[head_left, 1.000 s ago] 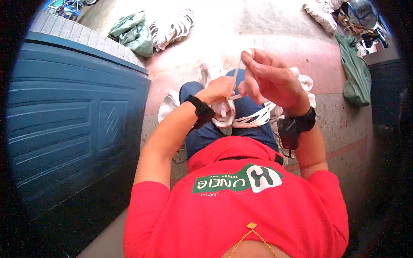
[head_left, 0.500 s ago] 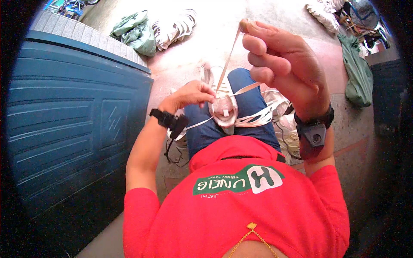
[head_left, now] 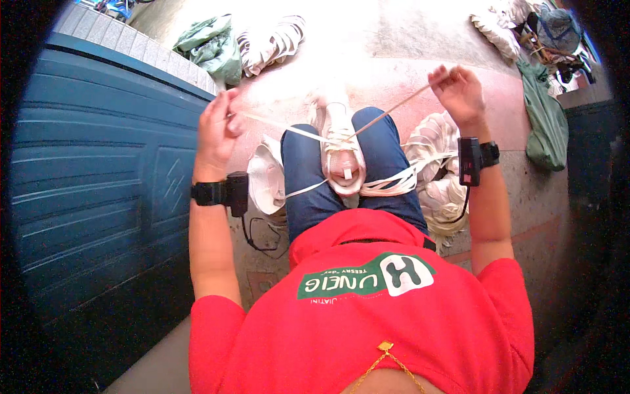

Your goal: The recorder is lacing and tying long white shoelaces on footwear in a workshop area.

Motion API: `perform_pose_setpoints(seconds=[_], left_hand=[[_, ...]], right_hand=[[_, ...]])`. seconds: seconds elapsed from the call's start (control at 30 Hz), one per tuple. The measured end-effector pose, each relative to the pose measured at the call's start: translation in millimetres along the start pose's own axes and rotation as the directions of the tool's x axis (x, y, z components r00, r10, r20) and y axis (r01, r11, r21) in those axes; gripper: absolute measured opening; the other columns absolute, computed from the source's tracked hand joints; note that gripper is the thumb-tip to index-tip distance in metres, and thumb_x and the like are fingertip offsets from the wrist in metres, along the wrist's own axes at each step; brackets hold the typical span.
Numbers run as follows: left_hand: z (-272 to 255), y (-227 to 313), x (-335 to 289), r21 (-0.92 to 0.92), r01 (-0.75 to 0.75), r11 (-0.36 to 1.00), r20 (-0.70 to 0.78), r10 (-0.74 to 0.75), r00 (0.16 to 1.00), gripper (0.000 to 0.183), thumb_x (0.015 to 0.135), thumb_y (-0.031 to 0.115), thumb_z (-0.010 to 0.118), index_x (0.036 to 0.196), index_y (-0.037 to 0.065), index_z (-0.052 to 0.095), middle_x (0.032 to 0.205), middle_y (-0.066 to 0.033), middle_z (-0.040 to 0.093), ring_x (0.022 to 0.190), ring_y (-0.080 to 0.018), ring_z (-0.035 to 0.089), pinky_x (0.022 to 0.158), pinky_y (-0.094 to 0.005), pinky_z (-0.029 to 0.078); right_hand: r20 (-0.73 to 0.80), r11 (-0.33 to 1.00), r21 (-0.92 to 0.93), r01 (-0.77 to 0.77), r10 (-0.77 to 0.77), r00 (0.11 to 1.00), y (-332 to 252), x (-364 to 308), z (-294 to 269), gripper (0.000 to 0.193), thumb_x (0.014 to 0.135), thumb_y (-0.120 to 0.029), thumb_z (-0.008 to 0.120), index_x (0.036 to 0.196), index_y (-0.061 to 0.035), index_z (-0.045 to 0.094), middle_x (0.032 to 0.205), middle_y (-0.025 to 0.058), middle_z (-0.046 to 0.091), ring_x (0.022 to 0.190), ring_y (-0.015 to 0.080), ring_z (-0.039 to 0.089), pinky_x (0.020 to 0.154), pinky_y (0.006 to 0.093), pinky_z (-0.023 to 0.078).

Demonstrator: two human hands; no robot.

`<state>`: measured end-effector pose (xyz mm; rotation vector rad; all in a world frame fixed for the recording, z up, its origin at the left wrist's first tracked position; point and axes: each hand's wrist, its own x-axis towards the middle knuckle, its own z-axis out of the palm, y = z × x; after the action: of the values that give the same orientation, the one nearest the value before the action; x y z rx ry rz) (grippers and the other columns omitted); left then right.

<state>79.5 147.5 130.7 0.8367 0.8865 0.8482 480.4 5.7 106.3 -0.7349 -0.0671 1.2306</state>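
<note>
Between my knees sits a white shoe (head_left: 342,164), its heel toward me and its toe pointing away. A pale shoelace (head_left: 289,126) runs from its front out to both sides. My left hand (head_left: 218,129), raised at the left and slightly blurred, pinches one end. Up at the right, my right hand (head_left: 458,94) is closed on the other end, and that stretch of lace looks taut. A bundle of loose white laces (head_left: 394,184) lies over my right thigh. One more lace crosses my left thigh.
White shoes (head_left: 266,174) lie on the floor left of my legs, and a white pile (head_left: 438,190) lies at the right. A blue panelled door (head_left: 98,177) stands at the left. Green sacks (head_left: 213,52) and a white bundle (head_left: 272,43) lie farther off; another green sack (head_left: 546,131) is at right.
My left hand has moved from the shoe out to the left with a lace end. My right hand has moved away from the camera and right, so the lace spreads to both sides.
</note>
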Motion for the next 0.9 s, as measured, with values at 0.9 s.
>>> perform_pose_setpoints(seconds=[0.9], left_hand=[[19,-165,-49,0.891,-0.019,0.454,0.055,-0.065,0.996,0.023,0.083,0.018,0.05,0.087,-0.002,0.061,0.07,-0.0131,0.062,0.061,-0.0221,0.06,0.057,-0.0323,0.047]], right_hand=[[0.504,-0.487,-0.723,0.49,0.113,0.856,167,-53,-49,0.012,0.071,-0.013,0.051,0.066,-0.0049,0.058,0.074,0.0125,0.054,0.077,0.03,0.051,0.063,0.0426,0.042]])
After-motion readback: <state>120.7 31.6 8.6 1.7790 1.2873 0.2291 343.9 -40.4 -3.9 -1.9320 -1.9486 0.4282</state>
